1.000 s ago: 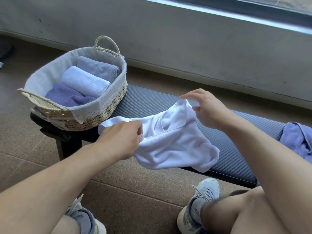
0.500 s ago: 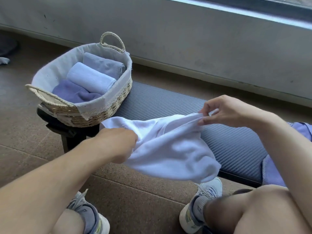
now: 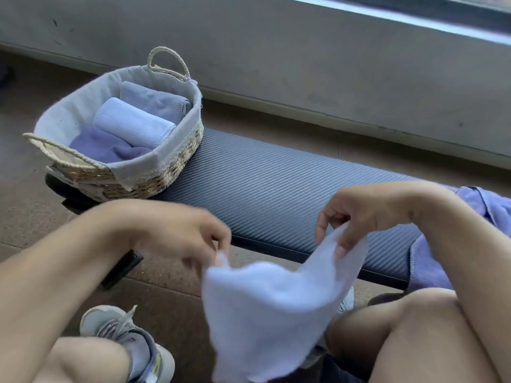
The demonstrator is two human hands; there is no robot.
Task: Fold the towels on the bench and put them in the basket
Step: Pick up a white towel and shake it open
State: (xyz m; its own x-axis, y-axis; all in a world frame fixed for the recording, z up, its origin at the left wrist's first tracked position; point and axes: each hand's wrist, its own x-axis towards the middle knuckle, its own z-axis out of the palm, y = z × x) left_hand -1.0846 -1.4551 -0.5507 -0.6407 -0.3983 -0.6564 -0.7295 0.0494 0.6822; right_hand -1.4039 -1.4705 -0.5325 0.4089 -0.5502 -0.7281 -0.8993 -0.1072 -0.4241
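Note:
A white towel (image 3: pixel 271 313) hangs in the air in front of the bench (image 3: pixel 276 194), above my knees, blurred by motion. My left hand (image 3: pixel 182 236) pinches its upper left corner and my right hand (image 3: pixel 356 214) pinches its upper right edge. A woven basket (image 3: pixel 171 158) with a grey liner stands on the bench's left end and holds three folded towels in purple and light blue (image 3: pixel 132 125). A loose purple towel (image 3: pixel 431 261) lies on the bench's right end, partly hidden by my right forearm.
A grey wall runs behind the bench. Brown floor lies between the bench and me. My knees and grey sneakers (image 3: pixel 119 327) fill the bottom of the view. The bench's dark leg (image 3: pixel 121 269) shows below my left hand.
Both hands have pulled the white towel off the bench toward me and lifted it, so it now hangs spread between them. The view has tilted down.

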